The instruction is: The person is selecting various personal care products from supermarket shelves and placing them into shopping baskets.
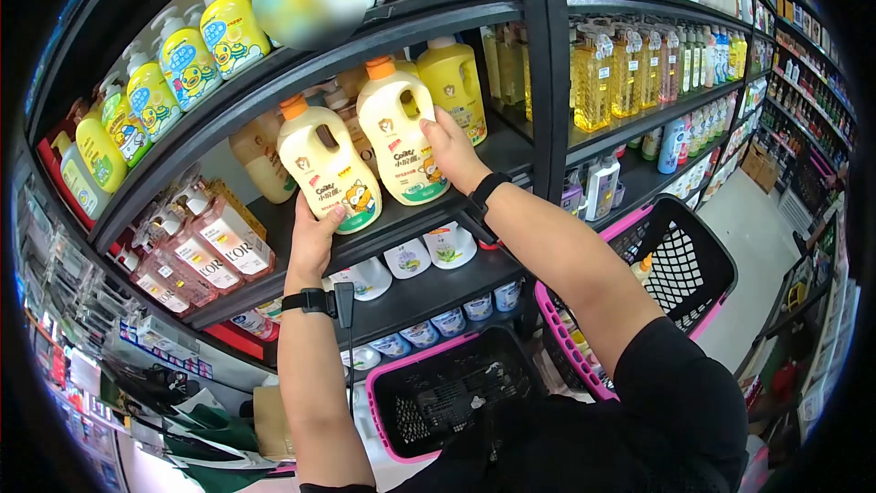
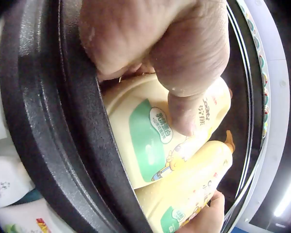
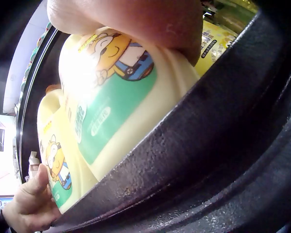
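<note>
Two cream bottles with orange caps stand side by side at the front edge of the middle shelf. The left bottle [image 1: 328, 169] leans slightly; my left hand [image 1: 313, 237] holds it low, thumb on the label and fingers behind the left side. My right hand [image 1: 452, 151] grips the right bottle [image 1: 399, 137] at its handle side. The left wrist view shows my left hand's thumb [image 2: 184, 111] on the near bottle [image 2: 150, 136]. In the right wrist view my right hand [image 3: 136, 19] covers the top of its bottle [image 3: 121, 121], and my left hand [image 3: 33, 201] touches the other.
A yellow bottle [image 1: 453, 91] stands behind on the right, pink pump bottles [image 1: 233, 237] on the left. The black shelf edge [image 1: 411, 226] runs below the bottles. Under the shelves are a black basket with a pink rim [image 1: 401, 361] and another basket [image 1: 721, 283] holding items.
</note>
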Demonstrator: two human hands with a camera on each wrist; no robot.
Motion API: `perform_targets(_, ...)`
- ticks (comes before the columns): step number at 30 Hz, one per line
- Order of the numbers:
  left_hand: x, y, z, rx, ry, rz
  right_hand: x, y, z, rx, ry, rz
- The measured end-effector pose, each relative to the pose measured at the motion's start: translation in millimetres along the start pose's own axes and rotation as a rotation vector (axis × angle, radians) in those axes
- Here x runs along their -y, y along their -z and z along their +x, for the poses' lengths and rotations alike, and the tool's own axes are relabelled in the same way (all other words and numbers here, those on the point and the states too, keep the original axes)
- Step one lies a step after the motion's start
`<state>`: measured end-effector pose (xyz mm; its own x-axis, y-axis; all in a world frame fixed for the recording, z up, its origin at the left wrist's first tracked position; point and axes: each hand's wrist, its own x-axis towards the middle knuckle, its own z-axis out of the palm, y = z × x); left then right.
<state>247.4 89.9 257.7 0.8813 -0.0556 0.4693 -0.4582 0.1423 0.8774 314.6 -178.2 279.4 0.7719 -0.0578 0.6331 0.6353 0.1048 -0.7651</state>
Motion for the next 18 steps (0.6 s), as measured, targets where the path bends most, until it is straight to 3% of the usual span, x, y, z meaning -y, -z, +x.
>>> perform_targets(7, 10.5, 7.8, 3.3, -0.013, 0.007, -0.008, 3.9, 3.6, -12.1, -0.018, 0.042, -0.122)
perform_targets(9, 5.7, 7.3, 2.3, 0.005, 0.015, 0.038, -0.4, 4.7, -30.0, -0.14, 0.092, -0.213)
perform_targets(11, 17.6, 20.5, 8.8, 0.004, -0.014, 0.068, 9.2, 27.0, -63.2, -0.09, 0.107, -0.394)
perform_targets(12, 15.1, 16.7, 7.0, -0.044, -0.023, 0.088, -1.2, 36.2, -84.2, -0.179, 0.334, -0.483)
perform_targets(16, 17.8, 26.2, 10.9, -0.071, -0.072, 0.15, 52.0, 108.9, -195.0, 0.076, -0.004, -0.194)
perform_targets(18, 16.3, 29.3, 9.9, -0.286, -0.017, 0.095, 47.3, 158.1, -230.7, 0.068, -0.007, -0.392)
